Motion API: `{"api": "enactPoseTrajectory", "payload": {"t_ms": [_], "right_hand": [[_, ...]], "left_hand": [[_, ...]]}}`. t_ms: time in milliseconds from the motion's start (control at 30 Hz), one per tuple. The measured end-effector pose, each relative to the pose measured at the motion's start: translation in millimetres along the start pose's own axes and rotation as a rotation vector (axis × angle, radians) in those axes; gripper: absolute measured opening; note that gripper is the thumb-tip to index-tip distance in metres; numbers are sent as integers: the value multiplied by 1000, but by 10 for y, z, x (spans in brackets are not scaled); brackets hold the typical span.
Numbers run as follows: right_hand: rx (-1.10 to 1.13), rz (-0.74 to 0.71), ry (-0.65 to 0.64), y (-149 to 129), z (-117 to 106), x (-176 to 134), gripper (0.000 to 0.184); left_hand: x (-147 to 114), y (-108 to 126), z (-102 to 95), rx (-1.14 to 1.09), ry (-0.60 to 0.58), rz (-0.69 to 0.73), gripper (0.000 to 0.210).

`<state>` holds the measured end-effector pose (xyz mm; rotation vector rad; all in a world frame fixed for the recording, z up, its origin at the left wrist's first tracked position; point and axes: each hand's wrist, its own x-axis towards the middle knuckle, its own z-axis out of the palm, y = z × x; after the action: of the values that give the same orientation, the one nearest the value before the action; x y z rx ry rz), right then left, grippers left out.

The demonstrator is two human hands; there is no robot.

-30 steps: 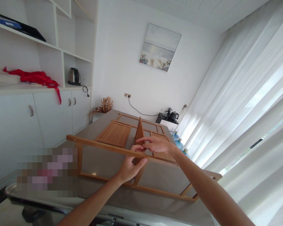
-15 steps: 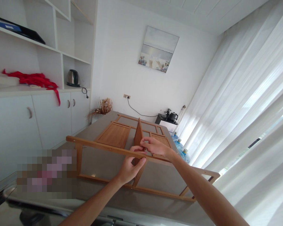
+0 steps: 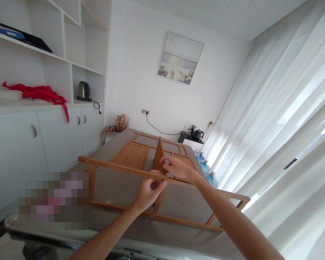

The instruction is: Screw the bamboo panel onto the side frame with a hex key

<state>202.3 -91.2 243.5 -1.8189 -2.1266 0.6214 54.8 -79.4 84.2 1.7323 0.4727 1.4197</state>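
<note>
A wooden frame (image 3: 111, 165) stands on its long edge on the table, with its top rail running across in front of me. My left hand (image 3: 148, 190) grips this rail near its middle, thumb on the near side and fingers over the far side. Just behind the rail, my right hand (image 3: 178, 168) is closed in a pinch; anything between its fingertips is too small to make out. An upright wooden panel (image 3: 159, 153) meets the frame by both hands. Beyond it lie flat wooden panels (image 3: 130, 155) joined by slats.
The grey table (image 3: 108, 187) carries the wooden pieces. A blurred patch (image 3: 54, 202) covers its left side. White cabinets (image 3: 59, 137) stand at left, curtains (image 3: 260, 108) hang at right, and blue water bottles (image 3: 211, 178) stand beyond the table's right edge.
The right hand's fingers have shifted very slightly up and to the left by the panel. My left hand keeps its grip on the rail.
</note>
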Motion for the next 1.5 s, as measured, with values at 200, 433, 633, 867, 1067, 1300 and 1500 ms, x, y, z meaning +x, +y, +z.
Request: {"api": "enactPoseTrajectory", "payload": {"t_ms": [200, 433, 633, 867, 1067, 1300, 1500], "right_hand": [[-128, 17, -10, -84, -15, 14, 34], [-201, 1, -45, -132, -26, -62, 34], [-236, -19, -62, -168, -52, -114, 34], [-249, -74, -90, -149, -34, -163, 31], [-315, -113, 3, -104, 130, -250, 33], [-375, -99, 134, -107, 286, -284, 30], [-357, -115, 160, -71, 297, -283, 31]], "left_hand": [[-62, -157, -28, 8, -17, -96, 29], [-46, -115, -53, -4, -44, -122, 29], [-32, -56, -60, -11, -72, -109, 29], [-33, -48, -83, 12, -92, -132, 29], [-59, -5, -76, 45, -111, -186, 31], [-82, 370, -318, 134, -253, -263, 32], [-433, 1251, -1878, 283, -654, -287, 40]]}}
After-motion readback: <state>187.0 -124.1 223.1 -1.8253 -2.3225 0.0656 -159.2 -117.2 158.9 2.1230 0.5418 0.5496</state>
